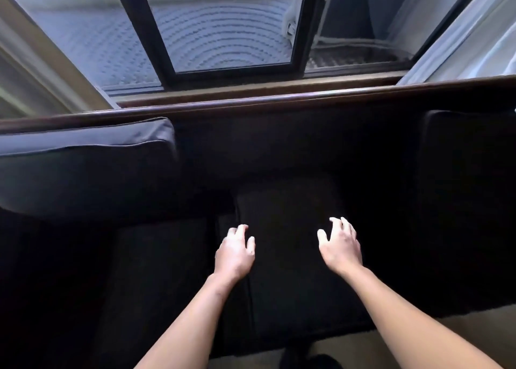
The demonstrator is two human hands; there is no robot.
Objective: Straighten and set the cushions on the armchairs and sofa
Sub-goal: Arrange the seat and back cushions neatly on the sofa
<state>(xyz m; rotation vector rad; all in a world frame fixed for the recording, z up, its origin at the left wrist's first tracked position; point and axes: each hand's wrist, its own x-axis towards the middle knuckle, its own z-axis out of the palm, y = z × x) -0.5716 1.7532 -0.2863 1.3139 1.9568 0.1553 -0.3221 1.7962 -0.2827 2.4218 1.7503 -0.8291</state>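
A dark sofa with a wooden top rail stands under a window. A dark back cushion leans upright at the left, and another dark back cushion stands at the right. In the middle a dark cushion lies flat on the seat, hard to make out in the shadow. My left hand hovers at its left edge with fingers spread. My right hand is over its right part, fingers apart too. Neither hand holds anything.
A black-framed window runs behind the sofa, with a white curtain at the right and a pale wall at the left. Beige floor shows in front of the seat at the lower right.
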